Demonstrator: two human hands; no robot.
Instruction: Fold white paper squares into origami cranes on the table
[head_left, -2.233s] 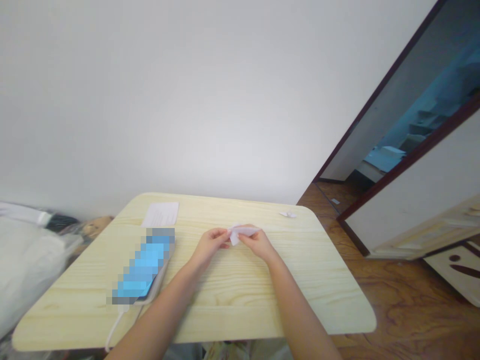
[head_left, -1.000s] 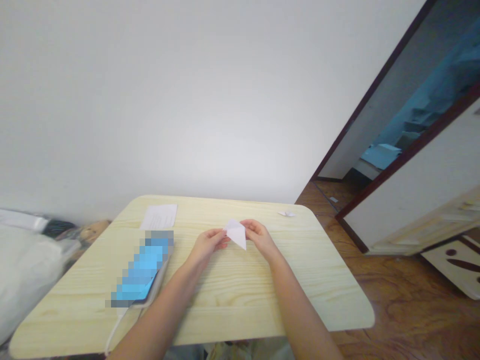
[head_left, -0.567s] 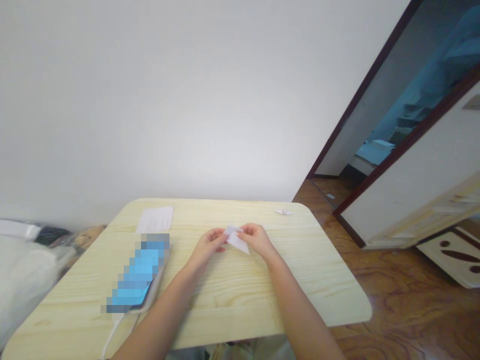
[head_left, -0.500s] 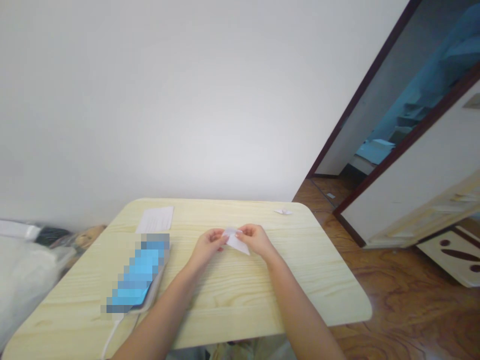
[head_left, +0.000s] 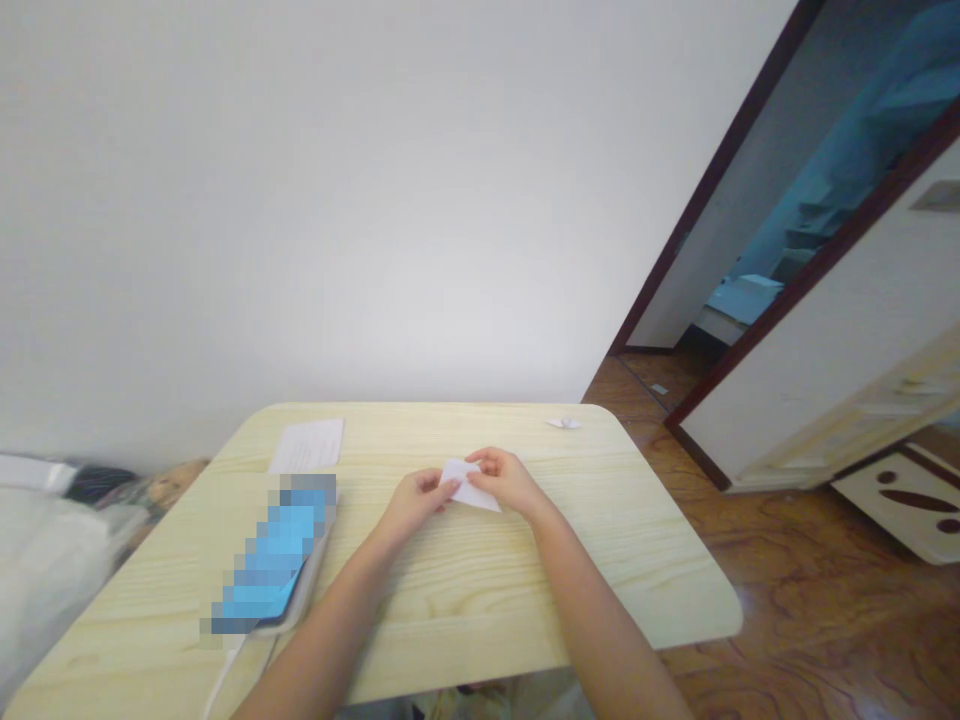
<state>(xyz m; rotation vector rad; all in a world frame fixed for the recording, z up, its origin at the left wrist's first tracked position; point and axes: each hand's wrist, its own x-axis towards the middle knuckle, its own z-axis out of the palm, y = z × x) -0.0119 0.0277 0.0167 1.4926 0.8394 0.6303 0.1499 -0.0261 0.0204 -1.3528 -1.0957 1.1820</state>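
Observation:
A small folded piece of white paper (head_left: 466, 487) lies low over the middle of the pale wooden table (head_left: 465, 590). My left hand (head_left: 415, 503) pinches its left edge with closed fingertips. My right hand (head_left: 507, 477) grips its right side, fingers curled over the top. Both forearms reach in from the near edge.
A phone with a lit blue screen (head_left: 274, 556) lies at the left, a white cable (head_left: 225, 670) running off the near edge. A white sheet (head_left: 309, 444) lies at the back left, a tiny folded paper (head_left: 564, 423) at the back right. An open doorway (head_left: 757, 270) stands to the right.
The paper was held up as an open triangle a second ago; now it is lowered and pressed flatter near the table between both hands. The view has tilted slightly.

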